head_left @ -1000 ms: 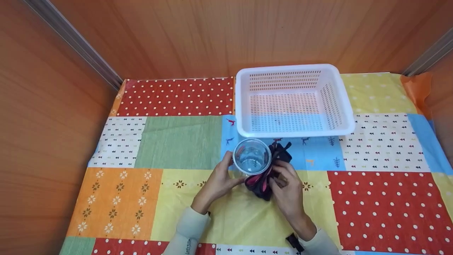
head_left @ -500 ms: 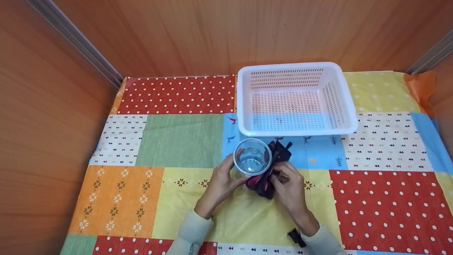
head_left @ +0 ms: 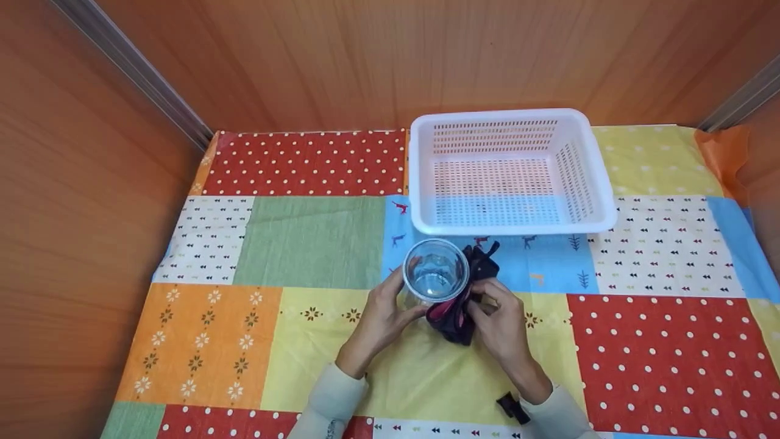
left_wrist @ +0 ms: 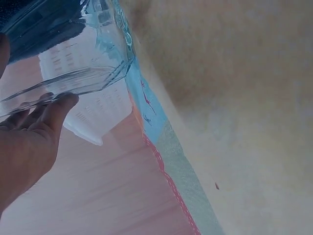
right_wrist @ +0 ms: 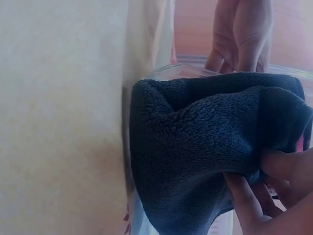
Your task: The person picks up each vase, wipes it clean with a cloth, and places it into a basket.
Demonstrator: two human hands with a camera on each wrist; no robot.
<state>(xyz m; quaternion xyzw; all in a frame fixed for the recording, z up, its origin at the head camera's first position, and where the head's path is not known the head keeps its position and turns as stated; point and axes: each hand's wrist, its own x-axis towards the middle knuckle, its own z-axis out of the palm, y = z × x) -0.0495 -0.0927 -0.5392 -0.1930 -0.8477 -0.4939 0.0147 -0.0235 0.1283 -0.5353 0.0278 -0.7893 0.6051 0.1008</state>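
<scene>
A clear glass jar point(head_left: 436, 271) stands upright near the front middle, its round mouth facing up. My left hand point(head_left: 382, 314) grips its left side, with the thumb on the near side; the left wrist view shows those fingers along the glass point(left_wrist: 110, 61). Against the jar's right side lies a bunched dark towelling cloth point(head_left: 452, 326) with pink-red showing in its folds. My right hand point(head_left: 503, 320) pinches the cloth between thumb and fingers. In the right wrist view the fuzzy cloth point(right_wrist: 205, 132) covers most of the jar.
Behind the jar sits a white plastic basket point(head_left: 512, 230) with slotted walls and nothing in it. A patchwork-patterned tablecloth point(head_left: 317, 244) covers the table. Wood-grain panels point(head_left: 365, 67) enclose the back and sides. A small black strap point(head_left: 513, 408) lies by the right wrist.
The view has shifted slightly. Both hands keep their holds on the jar and cloth. The cloth's folds beside the jar have shifted a little.
</scene>
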